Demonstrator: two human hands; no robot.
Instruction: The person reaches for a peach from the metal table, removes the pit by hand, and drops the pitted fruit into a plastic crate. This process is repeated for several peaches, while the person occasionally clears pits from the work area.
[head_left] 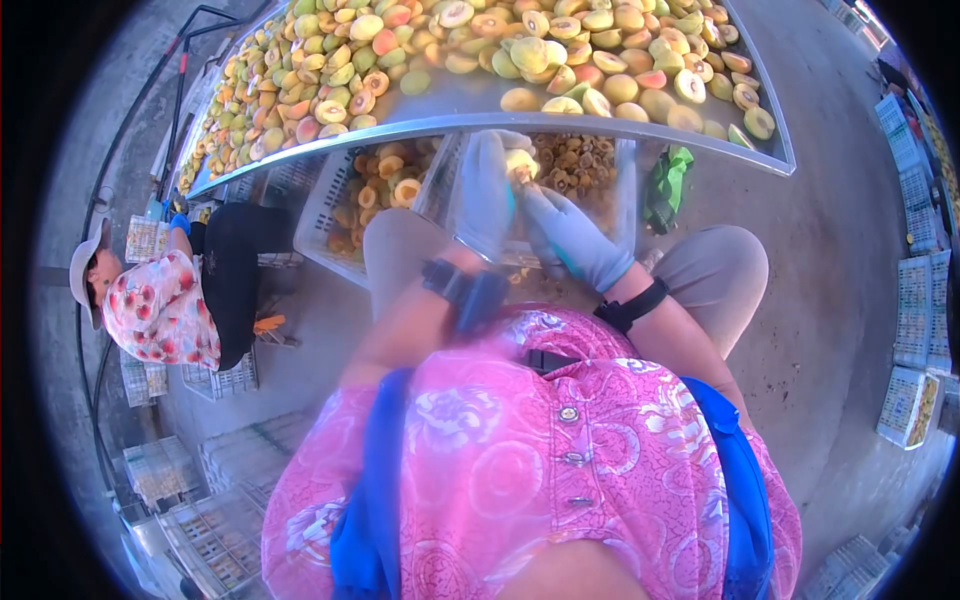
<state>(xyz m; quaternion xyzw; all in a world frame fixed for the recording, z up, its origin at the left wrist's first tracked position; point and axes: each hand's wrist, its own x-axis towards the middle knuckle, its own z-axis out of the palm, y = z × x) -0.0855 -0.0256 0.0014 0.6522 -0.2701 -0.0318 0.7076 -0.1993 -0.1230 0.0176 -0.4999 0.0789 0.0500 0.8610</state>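
Grey-gloved, my left hand [486, 195] is closed around a yellow peach half [520, 163] just below the tray's near edge. My right hand [580, 238], also gloved, reaches up to the same peach half with its fingers closed. Whatever is between those fingers is hidden. Under both hands stands a crate [627, 190] holding brown pits and scraps [577, 163]. Left of it, a white crate [312, 215] contains hollowed peach halves [385, 180].
A metal tray [450, 122] heaped with cut peaches [340, 60] spans the front. A green bag [667, 188] lies right of the crates. A co-worker [165, 300] sits at left near stacked crates [205, 535]. More crates [915, 310] line the right side.
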